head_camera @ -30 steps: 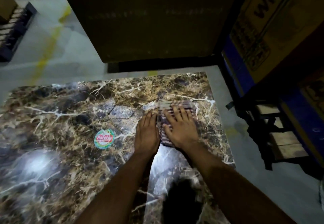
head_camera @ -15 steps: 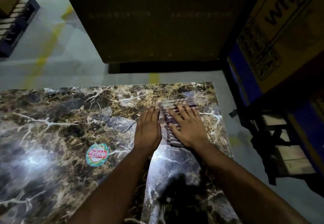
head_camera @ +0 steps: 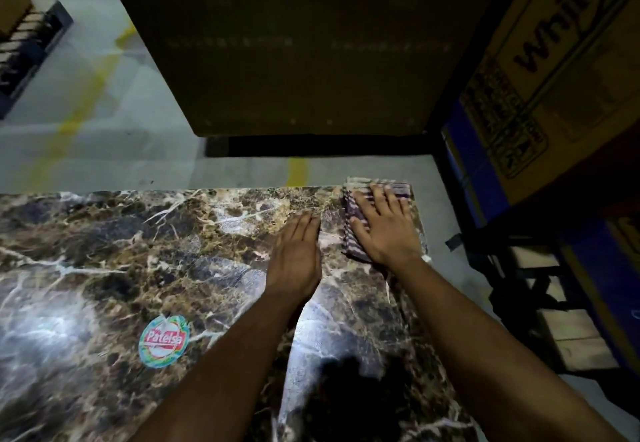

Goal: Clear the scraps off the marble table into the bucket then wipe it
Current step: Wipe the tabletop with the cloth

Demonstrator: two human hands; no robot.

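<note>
Right grip (head_camera: 382, 230) flat, fingers spread, pressing striped cloth (head_camera: 353, 230) at marble table (head_camera: 138, 251) far-right corner; left grip (head_camera: 296, 254) flat beside.

Right hand (head_camera: 384, 230) flat on cloth (head_camera: 351, 214)

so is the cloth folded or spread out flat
Folded. The striped cloth is a compact pad with stacked edges showing at its far end, pressed under the flat right hand at the table's corner.

A round red-and-green sticker (head_camera: 164, 341) lies near the front, a big brown cardboard box (head_camera: 294, 43) stands on the grey floor (head_camera: 104, 136) with yellow paint marks (head_camera: 298, 171), a printed carton (head_camera: 561, 71) sits right, above a wooden pallet (head_camera: 568, 320).
</note>
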